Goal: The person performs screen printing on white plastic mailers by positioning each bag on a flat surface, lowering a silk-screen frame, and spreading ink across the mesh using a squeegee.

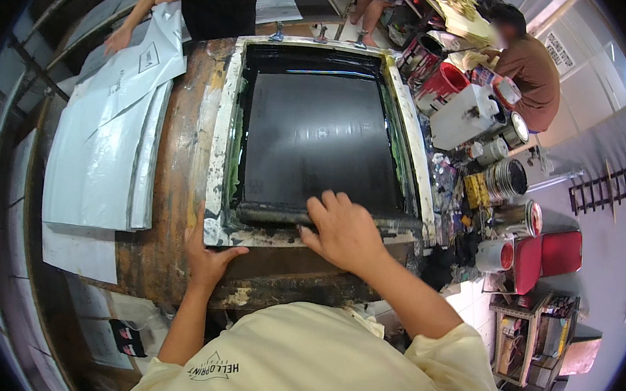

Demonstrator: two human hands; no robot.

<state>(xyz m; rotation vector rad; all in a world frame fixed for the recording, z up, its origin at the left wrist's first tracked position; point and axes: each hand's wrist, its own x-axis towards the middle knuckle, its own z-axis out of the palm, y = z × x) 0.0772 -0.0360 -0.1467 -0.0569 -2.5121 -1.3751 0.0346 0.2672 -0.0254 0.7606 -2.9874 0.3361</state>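
Observation:
Before me a screen-printing frame (222, 137) with worn whitish edges lies on a stained wooden table. Its dark mesh (317, 137) looks glossy, with wet black ink along the borders. My right hand (346, 235) is closed over a long squeegee (275, 214), which lies across the near end of the mesh, inside the frame. At the near left corner, my left hand (206, 261) rests against the frame's outside, its fingers stretched along the left side and the thumb spread along the front edge. Metal hinge clamps (322, 34) stand at the far edge.
A stack of pale printed plastic bags (102, 164) lies left of the frame; another person's hands (119, 37) are at its far end. Ink cans (513, 217), a red bucket (443, 84) and a white jerrycan (462, 119) crowd the right. Another person (532, 73) sits beyond them.

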